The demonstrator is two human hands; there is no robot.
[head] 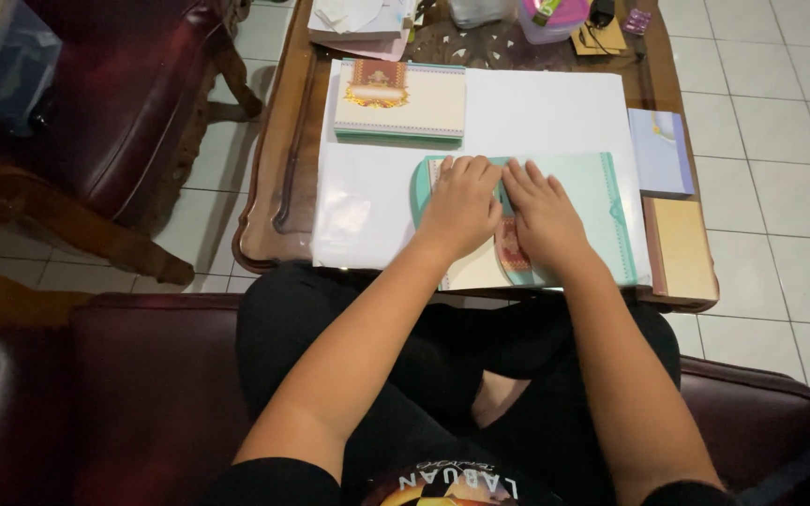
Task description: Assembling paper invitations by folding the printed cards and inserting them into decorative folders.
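On the surface [292, 141], left hand [461, 208] and right hand [541, 217] lie side by side, open and flat, pressing a teal envelope [592, 201] with a card [475, 272].

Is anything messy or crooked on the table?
Mostly tidy. The stack of cards sits square on the white sheet. The one crooked thing is the cream card under the left hand and right hand: it lies tilted across the teal envelope and pokes past the table edge.
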